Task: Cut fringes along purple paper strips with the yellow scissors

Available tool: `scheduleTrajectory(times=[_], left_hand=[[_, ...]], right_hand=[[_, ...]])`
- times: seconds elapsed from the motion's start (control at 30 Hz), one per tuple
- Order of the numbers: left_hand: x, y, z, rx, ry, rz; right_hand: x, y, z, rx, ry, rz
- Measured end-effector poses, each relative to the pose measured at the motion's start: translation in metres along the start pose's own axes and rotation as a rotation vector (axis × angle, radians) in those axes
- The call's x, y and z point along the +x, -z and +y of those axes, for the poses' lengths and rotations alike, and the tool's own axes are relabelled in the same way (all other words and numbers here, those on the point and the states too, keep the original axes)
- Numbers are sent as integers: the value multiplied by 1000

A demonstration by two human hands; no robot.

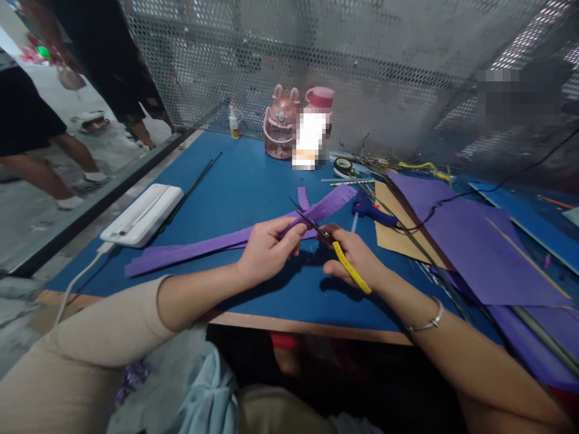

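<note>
My left hand (pixel 266 250) pinches a long purple paper strip (pixel 190 250) that runs across the blue table (pixel 235 187) from lower left to upper right. My right hand (pixel 355 259) grips scissors with yellow handles (pixel 346 265); the dark blades are parted and meet the strip just right of my left fingers. A silver bangle (pixel 427 319) sits on my right wrist.
A white flat device (pixel 142 214) with a cable lies at the left. Pink bottles (pixel 283 120), a small glue bottle (pixel 234 125) and a tape roll (pixel 344 166) stand at the back. A blue glue gun (pixel 373 211), brown paper and large purple sheets (pixel 479 241) cover the right. Other people's legs pass at far left.
</note>
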State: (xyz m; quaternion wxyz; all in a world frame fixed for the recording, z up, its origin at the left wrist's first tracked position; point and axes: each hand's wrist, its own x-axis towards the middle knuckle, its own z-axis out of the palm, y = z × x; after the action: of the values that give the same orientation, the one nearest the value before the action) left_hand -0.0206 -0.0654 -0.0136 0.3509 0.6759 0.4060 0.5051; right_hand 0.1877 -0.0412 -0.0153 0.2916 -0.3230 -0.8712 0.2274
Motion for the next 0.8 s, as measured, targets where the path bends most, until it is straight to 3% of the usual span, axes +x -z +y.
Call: scheduleTrajectory(times=[0.53, 0.8], left_hand=[[0, 0, -1, -34, 32, 0], [2, 1, 3, -48, 65, 27]], right_hand=[[0, 1, -4, -20, -63, 87], [1, 4, -2, -33, -54, -32]])
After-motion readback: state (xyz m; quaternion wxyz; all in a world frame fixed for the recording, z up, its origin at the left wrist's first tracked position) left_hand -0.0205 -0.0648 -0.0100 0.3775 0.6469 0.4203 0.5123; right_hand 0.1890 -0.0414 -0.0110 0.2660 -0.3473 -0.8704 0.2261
